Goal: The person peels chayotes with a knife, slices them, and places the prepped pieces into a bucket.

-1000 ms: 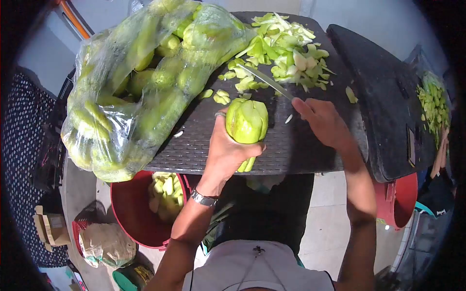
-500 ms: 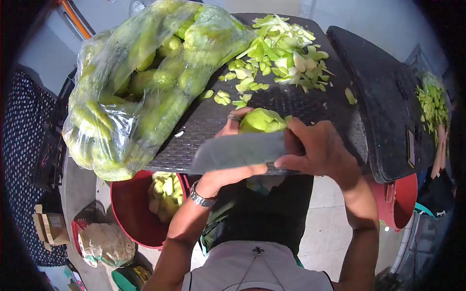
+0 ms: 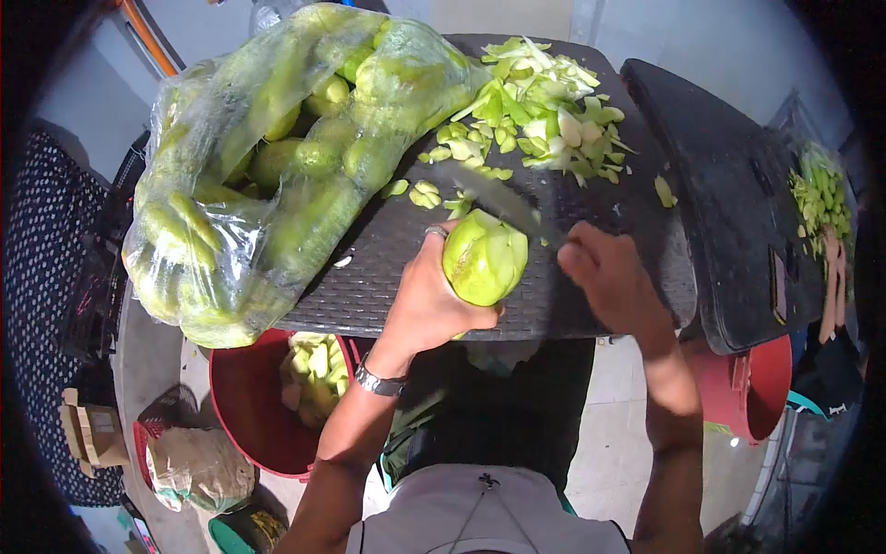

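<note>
My left hand (image 3: 432, 300) is wrapped round a partly peeled green fruit or vegetable (image 3: 485, 258) above the near edge of the dark woven-pattern table (image 3: 369, 305). To its right, my right hand (image 3: 604, 272) is closed round the handle of a knife, which the fingers hide. The knife's blade (image 3: 494, 196), smeared by motion, reaches up and left, just beyond the green piece. Past the blade lies a heap of green peelings (image 3: 544, 111), with smaller scraps (image 3: 425, 194) nearer my left hand.
A clear plastic bag of green produce (image 3: 314, 175) fills the table's left. Below stands a red bucket (image 3: 249, 397) with peeled pieces; another red bucket (image 3: 768, 388) is at right. A black folded panel (image 3: 729, 203) adjoins the table's right side, beside bagged greens (image 3: 820, 198).
The knife swung in over the green piece, then back up and away to the right with my right hand. My left hand tilted the piece and still holds it.
</note>
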`<state>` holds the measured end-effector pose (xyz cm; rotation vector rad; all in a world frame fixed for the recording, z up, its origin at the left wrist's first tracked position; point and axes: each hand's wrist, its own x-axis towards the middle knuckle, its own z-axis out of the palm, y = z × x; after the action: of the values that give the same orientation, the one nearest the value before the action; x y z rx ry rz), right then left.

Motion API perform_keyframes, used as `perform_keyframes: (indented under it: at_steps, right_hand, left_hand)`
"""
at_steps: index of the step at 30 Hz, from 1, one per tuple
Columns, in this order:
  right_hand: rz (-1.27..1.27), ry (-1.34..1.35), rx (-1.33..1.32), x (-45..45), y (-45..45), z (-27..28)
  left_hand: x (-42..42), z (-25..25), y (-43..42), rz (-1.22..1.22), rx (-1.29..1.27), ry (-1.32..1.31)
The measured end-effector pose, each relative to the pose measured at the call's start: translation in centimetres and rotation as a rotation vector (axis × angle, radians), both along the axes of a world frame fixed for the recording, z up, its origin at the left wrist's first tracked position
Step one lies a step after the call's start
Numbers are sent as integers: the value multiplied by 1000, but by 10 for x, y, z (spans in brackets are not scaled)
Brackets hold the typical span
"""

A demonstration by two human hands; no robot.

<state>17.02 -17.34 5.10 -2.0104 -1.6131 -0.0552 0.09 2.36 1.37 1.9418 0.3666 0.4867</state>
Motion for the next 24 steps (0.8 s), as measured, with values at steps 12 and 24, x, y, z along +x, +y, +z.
perform_keyframes:
  at_steps: [12, 24]
  right_hand:
    - [-55, -94, -190, -19, 7, 19]
    - [19, -271, -100, 22, 4, -9]
  left_hand:
    - [-10, 7, -10, 61, 364, 28]
    - [-11, 11, -16, 158, 322, 207]
